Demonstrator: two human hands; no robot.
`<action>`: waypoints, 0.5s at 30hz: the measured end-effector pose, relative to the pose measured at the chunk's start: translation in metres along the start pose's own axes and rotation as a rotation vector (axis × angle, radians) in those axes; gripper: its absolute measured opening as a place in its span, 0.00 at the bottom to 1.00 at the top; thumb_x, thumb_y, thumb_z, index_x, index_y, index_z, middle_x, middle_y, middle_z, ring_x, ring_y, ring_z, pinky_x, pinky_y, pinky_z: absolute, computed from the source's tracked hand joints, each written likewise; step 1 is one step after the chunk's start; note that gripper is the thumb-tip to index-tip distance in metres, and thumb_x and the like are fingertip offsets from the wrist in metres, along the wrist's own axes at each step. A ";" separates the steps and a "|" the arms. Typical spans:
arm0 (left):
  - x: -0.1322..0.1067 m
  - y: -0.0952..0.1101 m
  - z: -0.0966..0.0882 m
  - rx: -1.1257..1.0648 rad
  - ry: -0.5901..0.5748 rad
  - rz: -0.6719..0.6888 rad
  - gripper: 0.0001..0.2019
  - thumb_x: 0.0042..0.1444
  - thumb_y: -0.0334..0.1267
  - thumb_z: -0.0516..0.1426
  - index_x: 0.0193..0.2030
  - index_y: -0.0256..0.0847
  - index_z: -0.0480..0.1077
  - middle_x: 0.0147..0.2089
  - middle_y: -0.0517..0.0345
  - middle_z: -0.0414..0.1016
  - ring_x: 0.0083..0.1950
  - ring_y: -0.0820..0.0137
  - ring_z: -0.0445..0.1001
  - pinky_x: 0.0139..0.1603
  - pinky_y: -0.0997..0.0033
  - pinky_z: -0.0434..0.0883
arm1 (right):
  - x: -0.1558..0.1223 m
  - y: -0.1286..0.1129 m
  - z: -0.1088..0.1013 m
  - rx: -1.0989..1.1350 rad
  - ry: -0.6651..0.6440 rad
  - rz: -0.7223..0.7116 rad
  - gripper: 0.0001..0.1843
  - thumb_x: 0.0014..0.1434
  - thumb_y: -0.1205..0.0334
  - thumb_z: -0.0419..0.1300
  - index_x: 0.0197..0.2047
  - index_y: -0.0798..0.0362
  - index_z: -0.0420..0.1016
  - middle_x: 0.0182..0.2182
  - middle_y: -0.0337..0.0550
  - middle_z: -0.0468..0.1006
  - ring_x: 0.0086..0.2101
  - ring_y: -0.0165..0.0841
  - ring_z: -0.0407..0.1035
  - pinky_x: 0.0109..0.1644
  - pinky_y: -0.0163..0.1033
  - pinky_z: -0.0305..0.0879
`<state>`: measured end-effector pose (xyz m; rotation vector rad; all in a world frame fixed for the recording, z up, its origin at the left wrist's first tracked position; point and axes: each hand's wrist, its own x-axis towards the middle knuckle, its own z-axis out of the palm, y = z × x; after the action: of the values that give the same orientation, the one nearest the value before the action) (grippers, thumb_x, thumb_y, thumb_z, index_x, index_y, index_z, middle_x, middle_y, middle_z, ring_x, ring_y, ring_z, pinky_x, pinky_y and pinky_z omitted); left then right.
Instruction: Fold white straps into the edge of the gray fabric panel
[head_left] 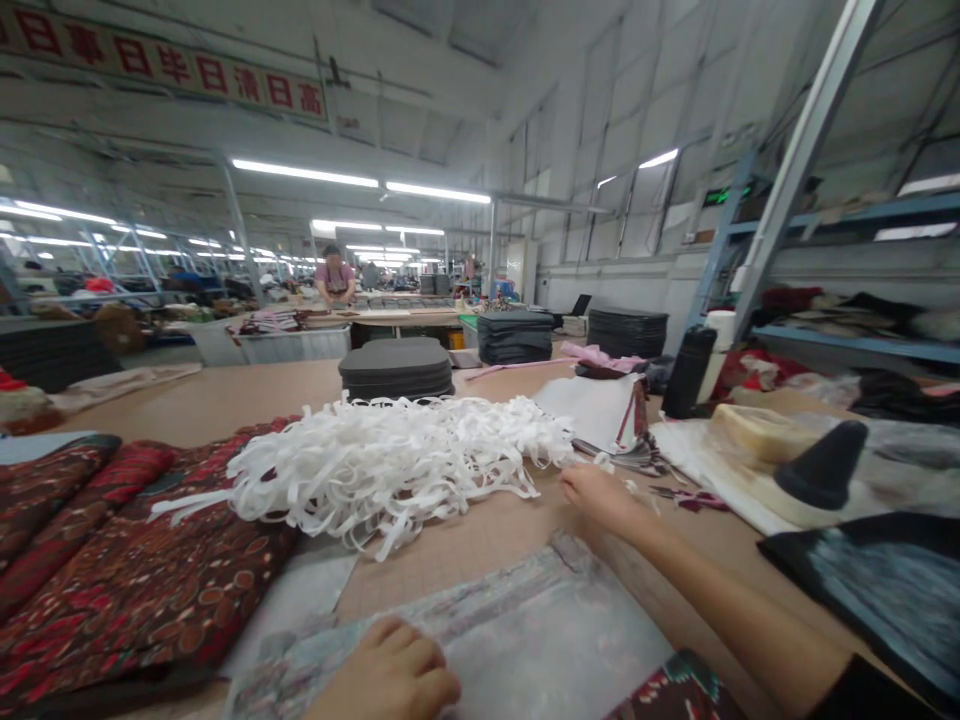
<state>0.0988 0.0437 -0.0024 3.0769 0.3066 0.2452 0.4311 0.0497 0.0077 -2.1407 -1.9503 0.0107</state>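
Observation:
My left hand (390,675) lies on a pale grey patterned fabric (525,620) at the near edge, its fingers loosely bent and resting on the cloth. My right hand (596,495) reaches forward to the right end of a loose heap of white strips (405,455). Its fingers are drawn together close to the strips; whether a strip is between them I cannot make out. Just right of that hand lie scissors with dark red handles (697,498). Beneath my right forearm shows a dark floral fabric piece (675,690).
Dark red-brown patterned fabric (172,540) covers the left side. Stacks of dark pads (396,368) stand behind the strips. To the right are a black thread cone (825,465), a black bottle-shaped object (690,370) and a metal post (806,160). A co-worker (334,275) stands farther back.

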 end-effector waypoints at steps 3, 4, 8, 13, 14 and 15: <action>0.038 -0.005 -0.013 -0.015 -0.014 -0.076 0.09 0.48 0.33 0.60 0.37 0.46 0.69 0.36 0.64 0.74 0.38 0.66 0.72 0.41 0.68 0.64 | 0.014 -0.023 -0.001 0.075 0.065 -0.036 0.12 0.61 0.65 0.48 0.40 0.55 0.72 0.40 0.47 0.74 0.42 0.35 0.67 0.46 0.36 0.57; 0.053 -0.008 -0.017 0.002 -0.019 -0.108 0.10 0.49 0.33 0.59 0.39 0.47 0.70 0.38 0.63 0.74 0.40 0.66 0.72 0.44 0.67 0.64 | 0.020 -0.029 0.001 0.098 0.092 -0.024 0.12 0.61 0.65 0.48 0.41 0.55 0.71 0.40 0.47 0.74 0.42 0.34 0.67 0.46 0.36 0.57; 0.111 -0.032 -0.026 0.134 0.036 -0.180 0.11 0.53 0.32 0.56 0.44 0.43 0.69 0.43 0.56 0.72 0.46 0.63 0.69 0.50 0.64 0.62 | 0.049 -0.036 0.014 0.216 0.175 0.085 0.09 0.59 0.63 0.51 0.35 0.57 0.69 0.34 0.51 0.74 0.37 0.37 0.67 0.40 0.38 0.58; 0.156 -0.071 -0.012 0.277 0.148 -0.312 0.14 0.56 0.32 0.53 0.49 0.36 0.64 0.50 0.45 0.67 0.53 0.56 0.64 0.54 0.54 0.59 | 0.059 -0.031 0.023 0.497 0.242 0.043 0.07 0.53 0.66 0.53 0.24 0.54 0.65 0.24 0.39 0.70 0.29 0.31 0.64 0.35 0.35 0.57; 0.160 -0.078 -0.007 0.298 0.153 -0.330 0.13 0.56 0.34 0.53 0.49 0.36 0.64 0.50 0.44 0.67 0.53 0.55 0.64 0.54 0.52 0.58 | 0.057 -0.030 0.021 0.564 0.270 0.028 0.08 0.52 0.65 0.53 0.23 0.53 0.64 0.23 0.38 0.69 0.29 0.31 0.63 0.35 0.35 0.57; 0.163 -0.084 -0.003 0.316 0.152 -0.342 0.13 0.56 0.36 0.54 0.47 0.36 0.65 0.50 0.44 0.67 0.53 0.54 0.64 0.54 0.50 0.58 | 0.054 -0.030 0.017 0.637 0.296 0.016 0.08 0.52 0.64 0.53 0.22 0.53 0.63 0.22 0.37 0.68 0.29 0.32 0.62 0.35 0.36 0.57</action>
<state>0.2398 0.1587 0.0204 3.2348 0.9519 0.4539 0.4042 0.1075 0.0056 -1.6298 -1.4964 0.2646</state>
